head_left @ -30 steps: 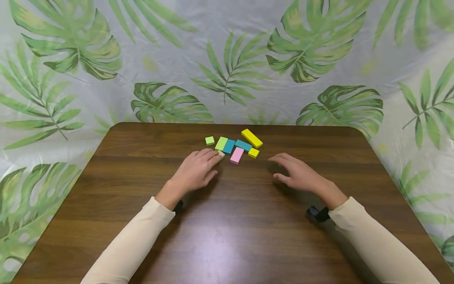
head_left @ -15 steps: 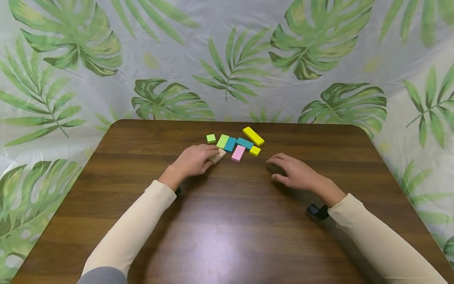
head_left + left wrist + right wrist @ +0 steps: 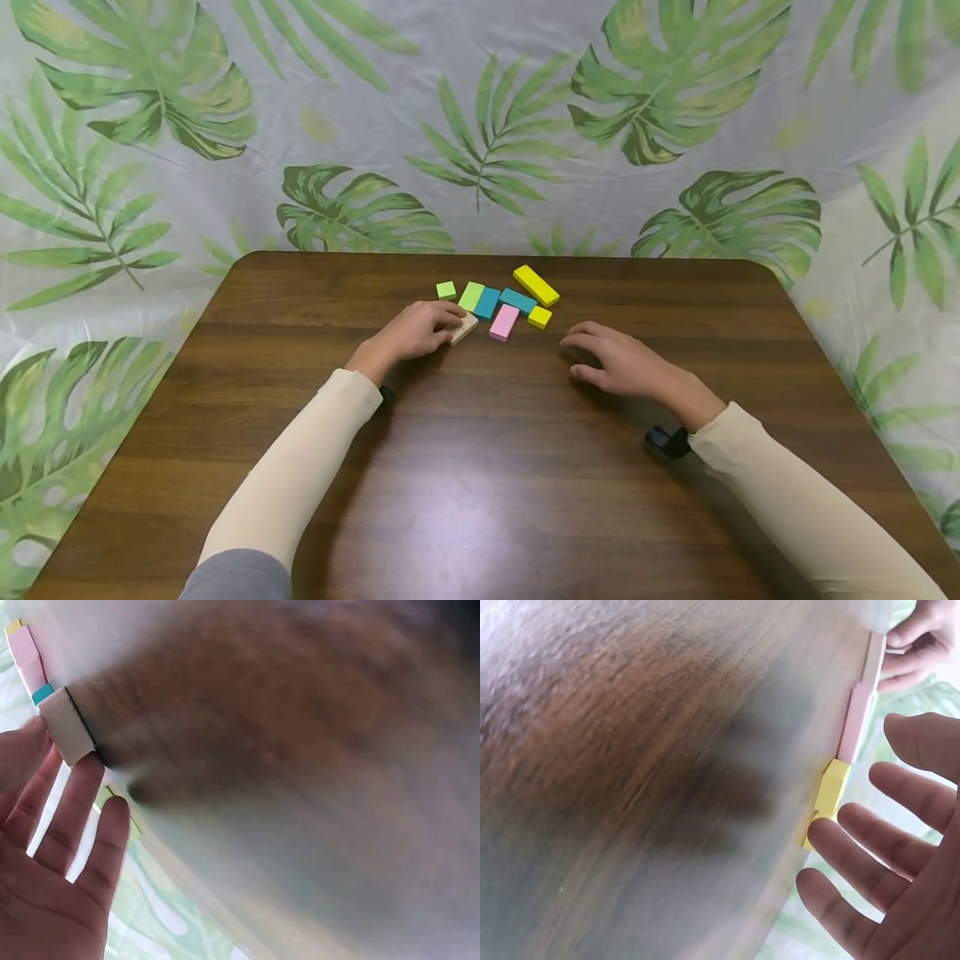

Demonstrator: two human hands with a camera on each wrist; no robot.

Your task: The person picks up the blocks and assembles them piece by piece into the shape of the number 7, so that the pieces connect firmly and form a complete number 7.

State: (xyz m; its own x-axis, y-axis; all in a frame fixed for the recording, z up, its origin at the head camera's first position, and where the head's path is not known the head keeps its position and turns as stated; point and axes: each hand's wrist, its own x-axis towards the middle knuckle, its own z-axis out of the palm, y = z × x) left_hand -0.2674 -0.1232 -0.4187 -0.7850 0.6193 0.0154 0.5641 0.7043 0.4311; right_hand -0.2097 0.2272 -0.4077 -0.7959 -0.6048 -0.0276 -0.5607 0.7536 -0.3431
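Left hand (image 3: 417, 328) pinches a pale wooden block (image 3: 466, 327)

The block sits between thumb and fingertips, toward the far side of the table (image 3: 465, 450), just beside a lime block (image 3: 472, 296) and a blue block (image 3: 487, 303). A pink block (image 3: 505, 322) lies near it. The right hand (image 3: 621, 360), fingers relaxed and spread, is nearest a small yellow block (image 3: 539, 317), apart from it.

Cream sleeves (image 3: 288, 462) appear with grey cloth (image 3: 238, 575) and black wrist devices (image 3: 664, 442)

Held blk (image 3: 67, 726) is tan, tbl (image 3: 435, 450) brn wood-grain, backdrop (image 3: 360, 142) grey, grn-leaf-patterned.
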